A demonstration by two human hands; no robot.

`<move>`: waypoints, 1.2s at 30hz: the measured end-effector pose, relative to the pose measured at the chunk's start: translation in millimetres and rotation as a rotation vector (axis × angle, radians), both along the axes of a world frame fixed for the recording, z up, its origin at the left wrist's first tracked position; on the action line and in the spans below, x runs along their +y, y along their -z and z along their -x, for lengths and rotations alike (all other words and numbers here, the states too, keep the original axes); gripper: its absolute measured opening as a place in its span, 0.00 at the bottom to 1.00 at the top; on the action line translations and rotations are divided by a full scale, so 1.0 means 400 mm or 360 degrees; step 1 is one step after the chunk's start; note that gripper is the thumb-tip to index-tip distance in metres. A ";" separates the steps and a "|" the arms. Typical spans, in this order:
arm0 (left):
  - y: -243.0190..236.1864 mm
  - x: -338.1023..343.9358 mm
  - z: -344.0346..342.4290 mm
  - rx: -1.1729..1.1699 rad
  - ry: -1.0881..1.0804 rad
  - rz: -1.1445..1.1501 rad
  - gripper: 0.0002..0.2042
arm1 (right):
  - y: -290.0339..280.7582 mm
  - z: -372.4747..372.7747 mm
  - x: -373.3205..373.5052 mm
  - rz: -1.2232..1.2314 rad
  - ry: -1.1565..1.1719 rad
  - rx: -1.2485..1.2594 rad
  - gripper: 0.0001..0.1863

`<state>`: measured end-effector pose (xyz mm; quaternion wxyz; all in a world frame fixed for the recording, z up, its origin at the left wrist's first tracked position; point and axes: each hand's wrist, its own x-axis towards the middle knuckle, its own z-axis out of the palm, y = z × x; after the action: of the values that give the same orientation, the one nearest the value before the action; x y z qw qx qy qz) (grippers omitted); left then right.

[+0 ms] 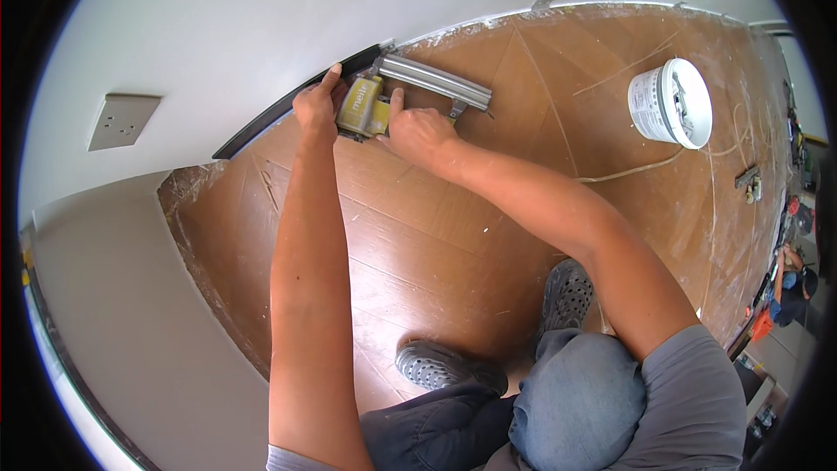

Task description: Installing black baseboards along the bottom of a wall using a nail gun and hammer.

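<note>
A black skirting strip runs along the foot of the white wall at the far left. My left hand is closed at the strip, its thumb on the upper edge; some of its fingers are hidden. Right beside it, a yellow nail gun with a long silver magazine lies low over the floor, its front end close to the strip. My right hand is wrapped round the nail gun's body, the index finger stretched along it. The palm side of this hand cannot be seen.
A white bucket with things inside stands on the brown wood-look floor. A pale hose trails past it. A small metal tool lies farther right. Another person is at the right rim. The wall carries a socket.
</note>
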<state>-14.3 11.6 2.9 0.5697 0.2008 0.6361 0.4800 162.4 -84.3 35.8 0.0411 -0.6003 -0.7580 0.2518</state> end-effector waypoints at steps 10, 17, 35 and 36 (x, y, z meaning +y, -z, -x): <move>0.008 0.000 -0.002 0.0006 -0.0017 -0.0059 0.16 | 0.014 -0.001 -0.001 -0.0008 -0.0019 0.0000 0.45; 0.006 0.001 0.000 0.0042 -0.0011 -0.0045 0.17 | -0.004 0.003 -0.007 -0.0065 -0.0004 0.0017 0.45; 0.007 0.002 0.001 0.0032 -0.0007 -0.0037 0.16 | 0.035 0.035 -0.081 0.0078 -0.0196 -0.0100 0.45; 0.007 0.001 0.003 0.0031 0.0003 -0.0011 0.16 | 0.030 0.035 -0.086 0.0078 -0.0200 -0.0084 0.45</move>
<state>-15.3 11.8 0.3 0.5633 0.2080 0.6398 0.4797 148.2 -118.6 23.8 -0.0095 -0.5589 -0.7886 0.2563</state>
